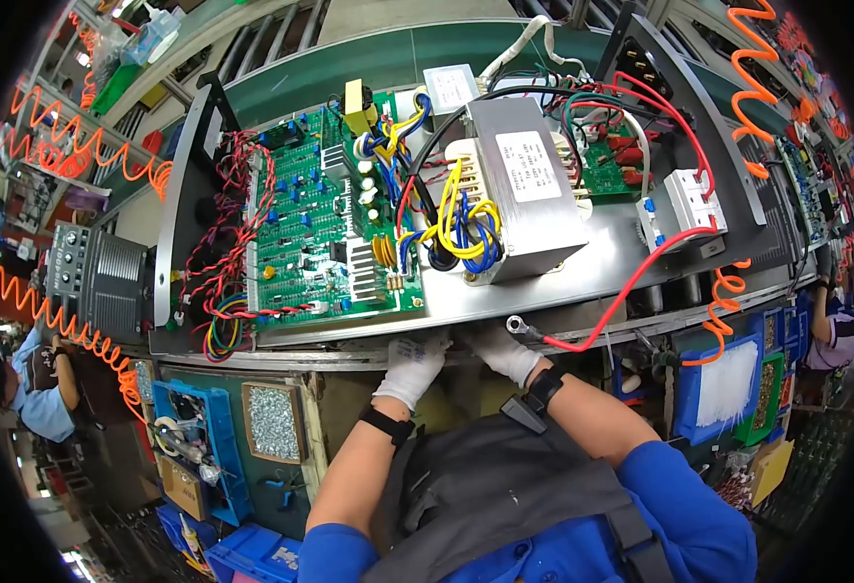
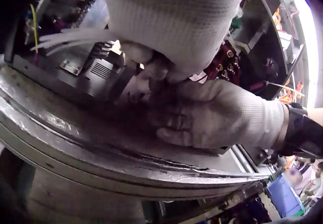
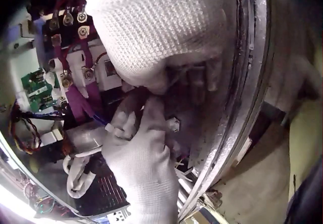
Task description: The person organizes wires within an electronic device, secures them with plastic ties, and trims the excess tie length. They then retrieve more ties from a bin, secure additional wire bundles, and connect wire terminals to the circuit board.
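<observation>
Under the front edge of the open metal chassis (image 1: 349,335), both gloved hands meet with their fingertips close together. My left hand (image 1: 413,369) holds thin white cable ties (image 2: 75,35), which fan out beside its fingers in the left wrist view. My right hand (image 2: 217,115) reaches in from the opposite side, fingers bent inward at the left fingertips; I cannot tell what it grips. In the right wrist view, the left hand (image 3: 144,158) lies below the right hand (image 3: 156,30). Purple-sleeved leads (image 3: 81,103) end at bolted terminals beside them. The chassis edge hides the fingers in the head view.
Above the hands stand a green circuit board (image 1: 301,223) and a large transformer (image 1: 524,185). A red cable (image 1: 631,301) with a ring lug hangs over the front edge. Blue bins (image 1: 723,389) flank the bench, and orange coiled hoses (image 1: 752,78) hang on both sides.
</observation>
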